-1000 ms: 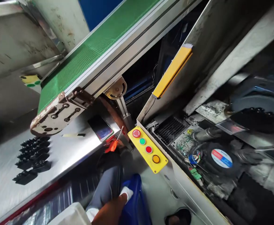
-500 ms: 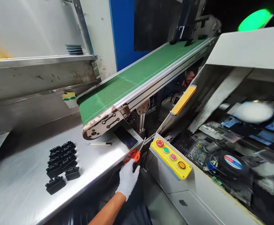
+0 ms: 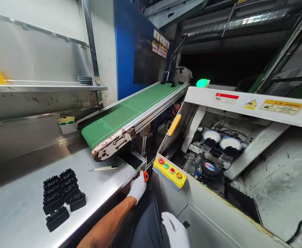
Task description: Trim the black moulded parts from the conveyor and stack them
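My left hand (image 3: 137,186), in a white glove, is closed at the table's right corner around orange-handled scissors (image 3: 146,176). One orange loop shows beside its fingers, and the thin metal tip points upward. In a white glove too, my right hand (image 3: 175,229) hangs low beside my leg, fingers loosely extended and nothing visible in them. A dark-screened phone (image 3: 130,159) lies just above my left hand. Left of it rests a slim pointed knife (image 3: 103,168). Several black blocks (image 3: 60,193) stand in rows on the steel table (image 3: 96,193).
A green conveyor belt (image 3: 130,110) slopes down over the table. To the right, a yellow button box (image 3: 169,172) sits on the edge of an open machine (image 3: 243,193). A steel shelf (image 3: 44,86) with stacked discs (image 3: 85,80) runs along the left.
The view has tilted up, showing more of the machine. My left hand has closed in on the orange handle at the table corner. My right hand has come into view at the bottom.
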Demonstrator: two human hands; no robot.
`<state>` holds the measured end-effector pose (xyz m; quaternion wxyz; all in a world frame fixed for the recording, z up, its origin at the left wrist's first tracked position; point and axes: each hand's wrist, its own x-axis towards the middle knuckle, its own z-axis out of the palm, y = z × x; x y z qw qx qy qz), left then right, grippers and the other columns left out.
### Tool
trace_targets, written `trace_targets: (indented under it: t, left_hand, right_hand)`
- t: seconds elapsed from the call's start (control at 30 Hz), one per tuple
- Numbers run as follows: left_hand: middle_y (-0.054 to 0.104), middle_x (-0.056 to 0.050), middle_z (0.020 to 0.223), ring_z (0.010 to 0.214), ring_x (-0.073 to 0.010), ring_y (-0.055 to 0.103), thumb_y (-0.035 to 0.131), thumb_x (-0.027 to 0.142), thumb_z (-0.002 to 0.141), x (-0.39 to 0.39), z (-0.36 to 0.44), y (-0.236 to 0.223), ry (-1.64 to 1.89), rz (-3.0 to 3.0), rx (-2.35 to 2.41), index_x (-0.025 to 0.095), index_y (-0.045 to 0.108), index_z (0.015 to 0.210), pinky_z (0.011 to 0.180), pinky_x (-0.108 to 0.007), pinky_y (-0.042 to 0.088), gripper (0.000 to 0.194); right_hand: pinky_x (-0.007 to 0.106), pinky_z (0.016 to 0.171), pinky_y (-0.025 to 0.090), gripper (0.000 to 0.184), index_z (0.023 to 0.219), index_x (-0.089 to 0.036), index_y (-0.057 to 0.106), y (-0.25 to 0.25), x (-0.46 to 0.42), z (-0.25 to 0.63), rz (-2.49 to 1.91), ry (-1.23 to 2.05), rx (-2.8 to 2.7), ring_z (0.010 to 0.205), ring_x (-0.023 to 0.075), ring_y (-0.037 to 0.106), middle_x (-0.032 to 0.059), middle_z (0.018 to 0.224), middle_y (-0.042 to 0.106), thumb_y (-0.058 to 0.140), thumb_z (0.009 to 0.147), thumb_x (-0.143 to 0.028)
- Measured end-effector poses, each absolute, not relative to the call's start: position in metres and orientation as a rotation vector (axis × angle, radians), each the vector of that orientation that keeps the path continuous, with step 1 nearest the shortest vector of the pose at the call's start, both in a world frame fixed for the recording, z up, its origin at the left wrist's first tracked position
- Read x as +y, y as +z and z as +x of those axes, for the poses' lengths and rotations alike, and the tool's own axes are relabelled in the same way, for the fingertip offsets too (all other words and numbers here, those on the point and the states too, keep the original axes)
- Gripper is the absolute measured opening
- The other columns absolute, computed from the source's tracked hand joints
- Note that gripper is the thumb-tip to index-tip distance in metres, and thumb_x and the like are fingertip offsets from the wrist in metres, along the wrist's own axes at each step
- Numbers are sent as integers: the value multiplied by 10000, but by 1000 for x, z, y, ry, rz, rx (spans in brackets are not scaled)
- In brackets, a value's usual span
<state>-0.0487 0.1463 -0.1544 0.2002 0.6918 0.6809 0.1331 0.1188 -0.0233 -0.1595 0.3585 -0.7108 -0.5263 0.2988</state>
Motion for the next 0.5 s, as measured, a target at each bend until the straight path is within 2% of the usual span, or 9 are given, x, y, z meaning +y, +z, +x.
trace_targets:
  t: [0.13, 0.3, 0.43, 0.5]
  left_hand:
    - [695, -223, 1094, 996, -303, 688, 431, 85, 881, 141, -50, -146, 352, 1959, 1917, 102, 484, 1332, 886, -400, 479, 454]
    - [733, -104, 971, 891, -232, 701, 501, 159, 867, 110, -58, -132, 459, 2073, 1838, 205, 566, 1214, 816, -311, 490, 356]
    - [732, -43, 889, 836, -195, 686, 590, 207, 797, 80, -47, -104, 583, 2293, 1613, 236, 633, 1042, 788, -261, 483, 251]
    - [726, -40, 851, 813, -185, 677, 607, 212, 773, 66, -33, -85, 638, 2373, 1522, 223, 654, 958, 786, -252, 483, 192]
  right_hand:
    - [377, 964, 524, 453, 943, -174, 766, -170, -24, 99, -1655, 924, -1336, 988, 290, 697, 114, 1053, 750, 507, 795, -515]
    - [354, 967, 521, 425, 1017, -148, 745, -187, -35, 104, -1595, 970, -1316, 1026, 280, 686, 132, 1096, 736, 532, 794, -441]
    - [397, 1033, 487, 547, 1252, -123, 637, -168, -6, 100, -1568, 771, -1403, 1153, 291, 625, 145, 1252, 662, 626, 743, -325]
    - [441, 1035, 477, 526, 1294, -160, 589, -153, 8, 94, -1546, 636, -1470, 1193, 281, 587, 123, 1302, 617, 668, 801, -325]
